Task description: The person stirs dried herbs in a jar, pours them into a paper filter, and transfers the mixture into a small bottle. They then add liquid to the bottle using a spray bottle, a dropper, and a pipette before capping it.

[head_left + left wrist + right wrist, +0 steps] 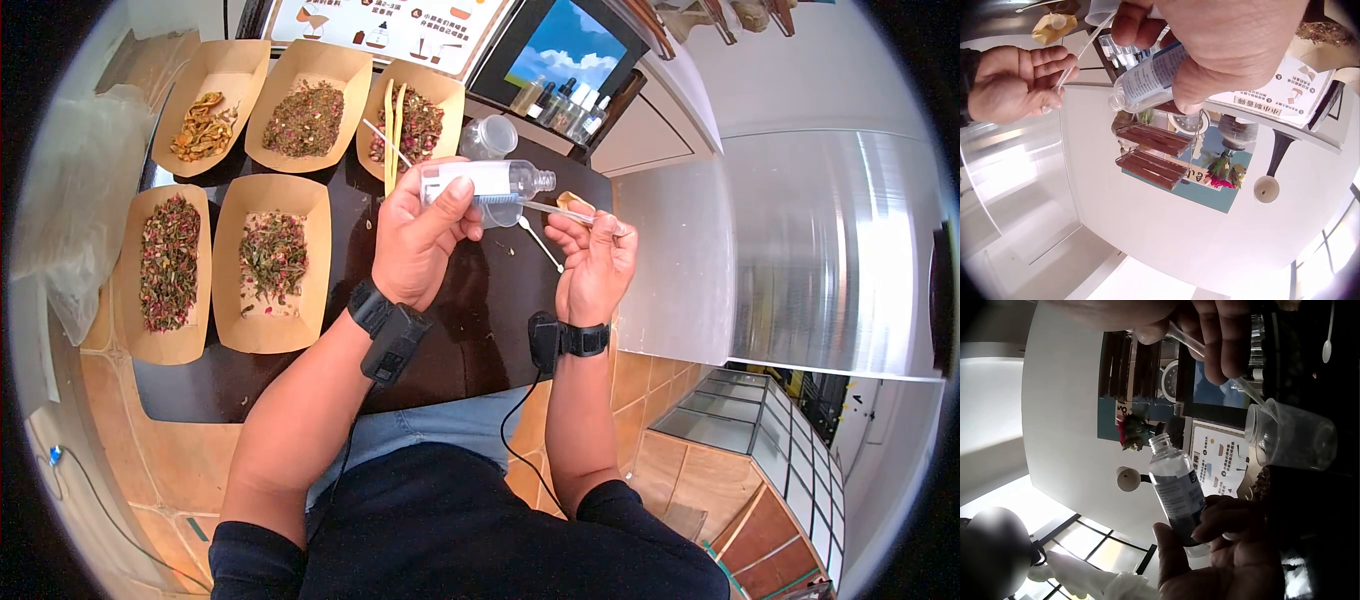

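Observation:
My left hand point(425, 225) holds a small clear bottle point(465, 180) with a printed label, tilted on its side in the head view. Its threaded neck is uncapped. To its right, my right hand point(597, 265) pinches a thin clear plastic dropper point(1244, 387). The dropper's tip reaches a clear plastic cup point(1310, 444), overlapping its rim in the right wrist view; in the head view the bottle partly hides this cup. A white stirring spoon point(540, 245) lies on the dark table point(440, 330) between the hands.
Several paper trays point(325, 265) of dried petals and herbs fill the table's left side. One carries yellow tongs point(394, 140). Behind the hands stand a clear lidded jar point(490, 135), small dropper bottles point(560, 110) and an illustrated sheet point(385, 35). A tan piece point(572, 202) lies near my right hand.

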Demonstrator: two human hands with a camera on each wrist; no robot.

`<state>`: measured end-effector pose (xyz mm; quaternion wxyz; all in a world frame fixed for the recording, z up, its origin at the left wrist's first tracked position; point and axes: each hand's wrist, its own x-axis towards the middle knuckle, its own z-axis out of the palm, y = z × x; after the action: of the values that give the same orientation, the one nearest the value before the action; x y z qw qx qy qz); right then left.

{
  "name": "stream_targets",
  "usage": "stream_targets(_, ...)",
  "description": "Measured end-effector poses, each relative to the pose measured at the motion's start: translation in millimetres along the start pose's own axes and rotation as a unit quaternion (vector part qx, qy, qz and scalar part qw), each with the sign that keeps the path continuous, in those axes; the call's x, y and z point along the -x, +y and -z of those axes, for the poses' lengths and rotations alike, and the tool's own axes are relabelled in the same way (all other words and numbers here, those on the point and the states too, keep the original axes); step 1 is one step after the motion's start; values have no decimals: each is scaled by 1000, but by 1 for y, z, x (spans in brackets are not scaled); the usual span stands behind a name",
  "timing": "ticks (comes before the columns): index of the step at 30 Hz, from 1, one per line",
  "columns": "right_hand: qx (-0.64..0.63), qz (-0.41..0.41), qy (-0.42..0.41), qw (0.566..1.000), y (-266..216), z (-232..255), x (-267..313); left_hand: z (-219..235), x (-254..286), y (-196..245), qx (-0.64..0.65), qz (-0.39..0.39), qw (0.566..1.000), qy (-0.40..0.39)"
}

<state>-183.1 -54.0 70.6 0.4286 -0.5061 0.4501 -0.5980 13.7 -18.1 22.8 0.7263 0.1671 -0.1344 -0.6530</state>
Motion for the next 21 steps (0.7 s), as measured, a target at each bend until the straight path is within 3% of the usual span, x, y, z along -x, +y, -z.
stream_targets(21,-29,34,-2,999,5,5,4,0,0,1,-3,6,1000,4)
